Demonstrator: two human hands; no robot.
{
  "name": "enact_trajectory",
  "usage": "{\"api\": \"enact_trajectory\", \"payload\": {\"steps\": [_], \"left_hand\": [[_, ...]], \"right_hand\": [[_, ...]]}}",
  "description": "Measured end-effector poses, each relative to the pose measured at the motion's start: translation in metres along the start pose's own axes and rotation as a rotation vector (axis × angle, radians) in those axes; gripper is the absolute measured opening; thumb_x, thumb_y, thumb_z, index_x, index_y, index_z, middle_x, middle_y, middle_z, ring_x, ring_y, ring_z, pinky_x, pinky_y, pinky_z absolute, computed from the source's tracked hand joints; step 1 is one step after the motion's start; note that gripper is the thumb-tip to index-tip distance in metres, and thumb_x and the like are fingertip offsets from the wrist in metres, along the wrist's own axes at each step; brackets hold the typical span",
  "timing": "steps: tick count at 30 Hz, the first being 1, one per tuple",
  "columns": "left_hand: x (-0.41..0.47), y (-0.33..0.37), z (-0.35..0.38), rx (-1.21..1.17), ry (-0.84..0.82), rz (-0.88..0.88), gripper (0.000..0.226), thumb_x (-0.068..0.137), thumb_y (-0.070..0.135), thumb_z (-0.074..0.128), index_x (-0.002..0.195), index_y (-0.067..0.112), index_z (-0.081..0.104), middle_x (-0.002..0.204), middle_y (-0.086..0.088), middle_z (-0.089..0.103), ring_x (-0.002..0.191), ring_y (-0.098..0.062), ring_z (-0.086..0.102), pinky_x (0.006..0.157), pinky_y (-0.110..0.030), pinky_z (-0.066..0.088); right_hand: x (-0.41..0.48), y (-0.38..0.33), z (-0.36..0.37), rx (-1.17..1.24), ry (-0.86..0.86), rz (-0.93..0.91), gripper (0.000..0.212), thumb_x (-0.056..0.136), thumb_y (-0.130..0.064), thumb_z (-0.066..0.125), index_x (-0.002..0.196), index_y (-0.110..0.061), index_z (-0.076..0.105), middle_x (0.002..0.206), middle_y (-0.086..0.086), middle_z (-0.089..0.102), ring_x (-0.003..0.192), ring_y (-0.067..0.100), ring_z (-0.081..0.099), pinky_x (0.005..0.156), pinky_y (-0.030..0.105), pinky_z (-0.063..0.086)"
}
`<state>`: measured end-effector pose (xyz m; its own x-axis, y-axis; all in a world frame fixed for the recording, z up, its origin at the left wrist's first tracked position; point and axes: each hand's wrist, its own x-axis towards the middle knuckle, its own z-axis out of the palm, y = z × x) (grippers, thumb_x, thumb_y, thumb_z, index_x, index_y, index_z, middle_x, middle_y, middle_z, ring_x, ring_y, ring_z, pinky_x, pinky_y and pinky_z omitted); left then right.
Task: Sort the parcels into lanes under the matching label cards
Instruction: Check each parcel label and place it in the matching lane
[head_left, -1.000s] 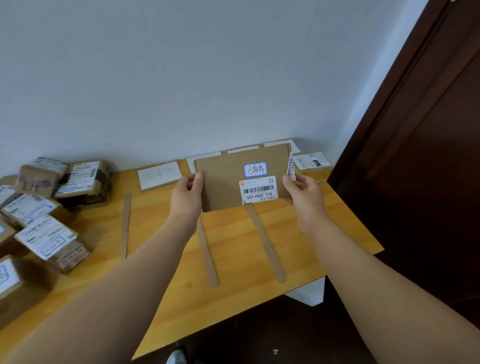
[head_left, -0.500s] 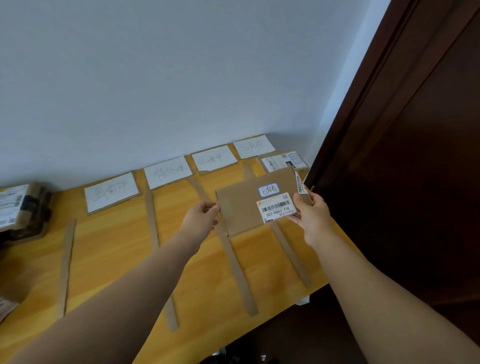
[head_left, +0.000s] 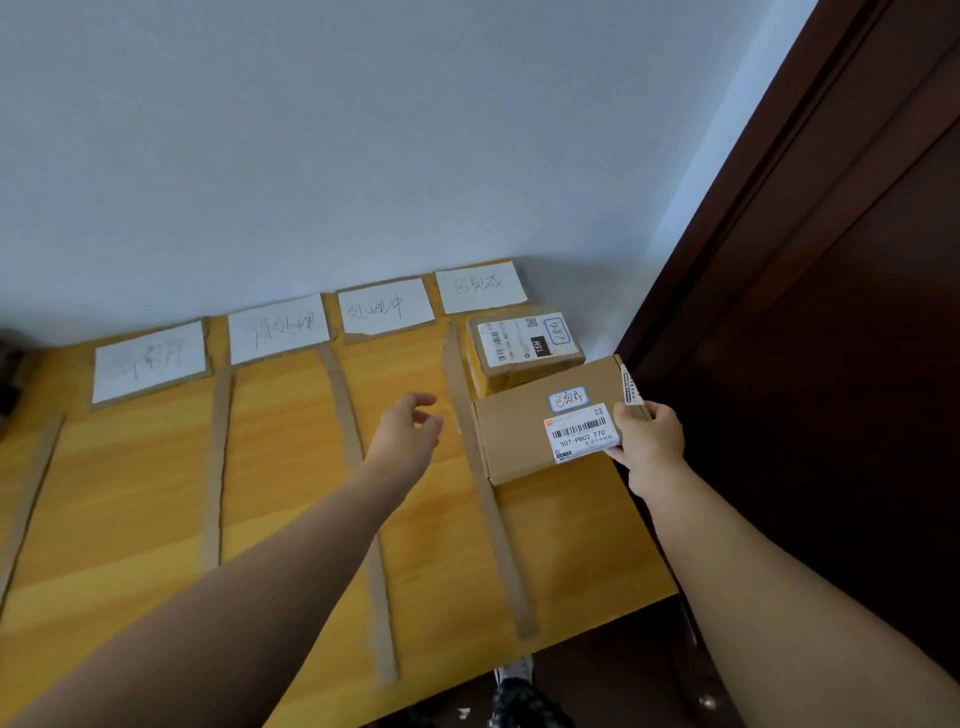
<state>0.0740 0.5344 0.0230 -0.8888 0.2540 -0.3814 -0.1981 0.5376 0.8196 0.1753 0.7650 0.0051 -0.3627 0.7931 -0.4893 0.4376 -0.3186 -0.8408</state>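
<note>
A: We'd let go w/ our left hand (head_left: 410, 436)? It hung free, fingers loose.
B: Yep. Only our right hand (head_left: 649, 441) gripped the parcel (head_left: 524, 431), over the rightmost lane (head_left: 571, 530), below its card (head_left: 480, 287). Nearly sorted, imo.

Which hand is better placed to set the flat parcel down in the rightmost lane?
Right. The right hand holds the flat parcel at the rightmost lane; the left hand hangs open, apart from it, one lane over.

Pale wall (head_left: 363, 130), dark wooden door (head_left: 831, 312).
</note>
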Motion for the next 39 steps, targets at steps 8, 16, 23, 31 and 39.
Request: {"api": "enact_trajectory", "payload": {"steps": [8, 16, 23, 31, 39], "left_hand": [[0.013, 0.002, 0.056, -0.012, 0.053, -0.031, 0.027, 0.098, 0.020, 0.047, 0.124, 0.022, 0.052, 0.108, 0.002, 0.056, 0.092, -0.016, 0.062, 0.081, -0.034, 0.053], [0.019, -0.011, 0.075, 0.001, 0.144, -0.044, 0.026, 0.098, 0.018, 0.047, 0.123, 0.022, 0.053, 0.113, -0.001, 0.056, 0.092, -0.019, 0.063, 0.070, -0.025, 0.050], [0.024, -0.011, 0.079, 0.005, 0.147, -0.051, 0.028, 0.099, 0.020, 0.046, 0.126, 0.023, 0.052, 0.116, -0.001, 0.055, 0.093, -0.018, 0.063, 0.073, -0.027, 0.051], [0.021, -0.009, 0.078, 0.013, 0.148, -0.048, 0.029, 0.098, 0.020, 0.047, 0.127, 0.022, 0.050, 0.116, -0.002, 0.055, 0.094, -0.019, 0.062, 0.074, -0.028, 0.052], [0.006, 0.015, 0.050, 0.018, 0.158, -0.022, 0.031, 0.098, 0.021, 0.049, 0.129, 0.019, 0.049, 0.113, -0.001, 0.057, 0.098, -0.021, 0.061, 0.083, -0.036, 0.053]], "right_hand": [[0.056, 0.017, -0.016, -0.067, -0.099, 0.091, 0.033, 0.094, -0.012, 0.058, 0.125, -0.007, 0.047, 0.104, 0.012, 0.062, 0.087, 0.023, 0.063, 0.071, 0.034, 0.054], [0.089, 0.058, -0.013, -0.372, -0.147, 0.075, 0.060, 0.074, -0.020, 0.079, 0.127, -0.013, 0.051, 0.124, 0.012, 0.057, 0.106, 0.029, 0.061, 0.079, 0.035, 0.052], [0.087, 0.057, -0.002, -0.564, -0.140, 0.008, 0.061, 0.074, -0.038, 0.076, 0.125, -0.014, 0.052, 0.126, 0.011, 0.055, 0.113, 0.033, 0.055, 0.092, 0.047, 0.052], [0.069, 0.045, 0.005, -0.793, -0.133, -0.034, 0.060, 0.084, -0.041, 0.068, 0.130, -0.011, 0.044, 0.133, 0.013, 0.043, 0.122, 0.032, 0.043, 0.090, 0.045, 0.048], [0.043, 0.005, 0.001, -0.955, -0.134, -0.323, 0.049, 0.089, -0.030, 0.061, 0.131, -0.011, 0.047, 0.134, 0.015, 0.043, 0.126, 0.032, 0.038, 0.095, 0.045, 0.046]]}}
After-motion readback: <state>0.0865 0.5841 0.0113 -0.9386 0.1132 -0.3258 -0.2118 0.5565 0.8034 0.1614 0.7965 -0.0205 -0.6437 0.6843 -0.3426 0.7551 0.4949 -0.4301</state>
